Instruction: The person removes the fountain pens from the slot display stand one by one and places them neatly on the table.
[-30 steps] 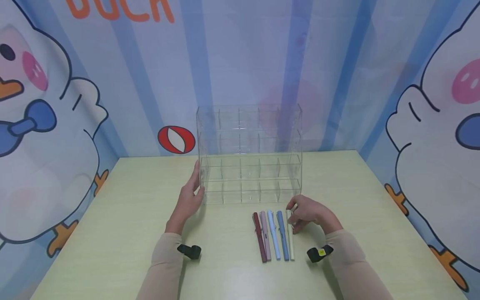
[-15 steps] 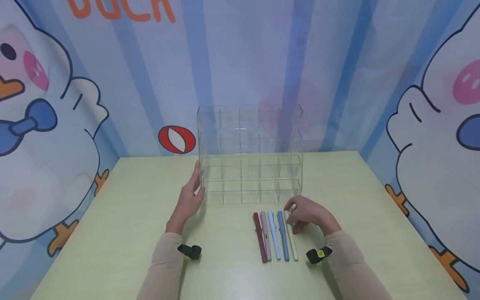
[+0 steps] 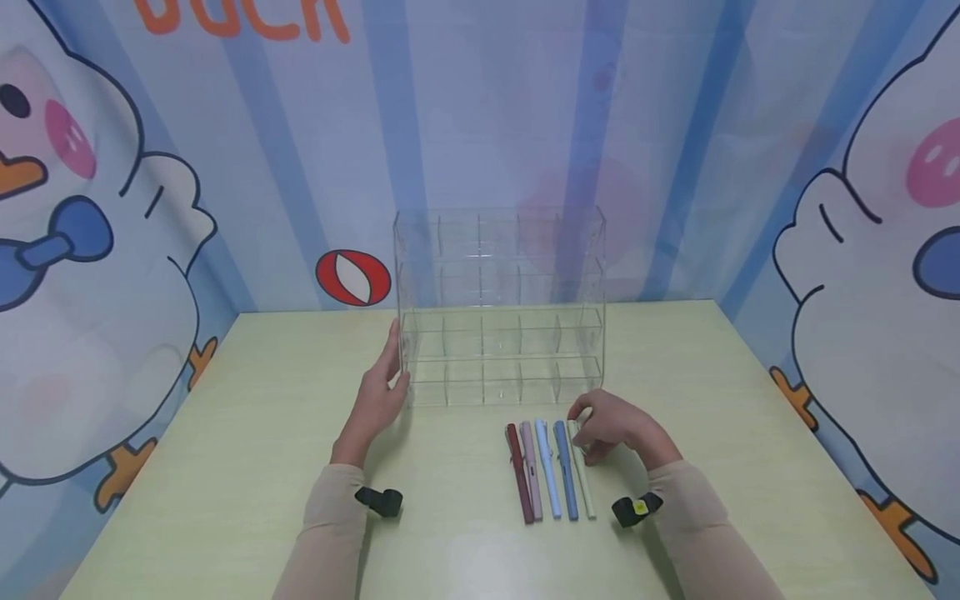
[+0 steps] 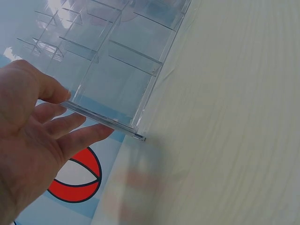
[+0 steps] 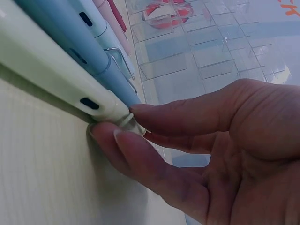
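A clear, stepped display rack (image 3: 501, 392) with divided compartments stands on the table. My left hand (image 3: 380, 402) holds its left side, and in the left wrist view the hand (image 4: 42, 112) has its thumb and fingers on either side of the clear side panel (image 4: 101, 118). My right hand (image 3: 617, 423) pinches the upper end of a pale green pen (image 3: 583, 483). Up close, thumb and fingertips close round the pen's (image 5: 51, 65) clip end, hiding its tip. Left of it lie a blue pen (image 3: 566, 475), a light blue pen (image 3: 548, 475), a mauve pen (image 3: 531, 475) and a dark red pen (image 3: 519, 479).
The pale wooden table (image 3: 225, 483) runs up to a blue striped backdrop (image 3: 495, 125) with cartoon ducks at both sides. Close behind the rack is that backdrop. Black wrist cameras (image 3: 381, 502) sit on both sleeves.
My right hand has shifted slightly left, and the lower end of the pale green pen has swung right, away from the blue pen. The left hand and the rack have stayed put.
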The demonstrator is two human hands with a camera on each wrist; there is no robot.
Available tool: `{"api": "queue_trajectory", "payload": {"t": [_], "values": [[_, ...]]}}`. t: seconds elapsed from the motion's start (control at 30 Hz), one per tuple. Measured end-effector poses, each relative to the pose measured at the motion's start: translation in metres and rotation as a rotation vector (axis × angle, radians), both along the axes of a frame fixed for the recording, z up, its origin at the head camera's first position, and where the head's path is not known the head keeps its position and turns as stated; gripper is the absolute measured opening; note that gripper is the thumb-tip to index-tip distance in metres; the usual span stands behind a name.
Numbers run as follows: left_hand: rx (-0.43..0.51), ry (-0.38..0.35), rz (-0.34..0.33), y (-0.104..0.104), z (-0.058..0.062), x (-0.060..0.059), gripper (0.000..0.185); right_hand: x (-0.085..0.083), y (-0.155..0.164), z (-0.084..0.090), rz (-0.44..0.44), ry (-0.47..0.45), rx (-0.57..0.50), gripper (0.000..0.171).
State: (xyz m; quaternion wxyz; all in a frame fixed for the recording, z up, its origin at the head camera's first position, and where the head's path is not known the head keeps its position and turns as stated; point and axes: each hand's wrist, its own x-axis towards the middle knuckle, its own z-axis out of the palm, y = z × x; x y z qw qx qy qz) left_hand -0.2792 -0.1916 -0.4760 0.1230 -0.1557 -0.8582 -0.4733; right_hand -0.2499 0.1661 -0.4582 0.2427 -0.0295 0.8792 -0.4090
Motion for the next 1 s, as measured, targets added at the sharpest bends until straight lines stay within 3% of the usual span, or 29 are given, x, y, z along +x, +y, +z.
{"api": "queue_trajectory", "payload": {"t": [0.57,1.0], "values": [[0.006,-0.001,-0.004,-0.0012,0.0006,-0.0004,0.078,0.0013,0.0001,0.0037,0.044,0.052,0.057,0.034],[0.016,0.02,-0.017,-0.001,0.001,-0.0003,0.077,0.0024,0.003,0.0059,0.027,0.054,0.061,0.037]]}}
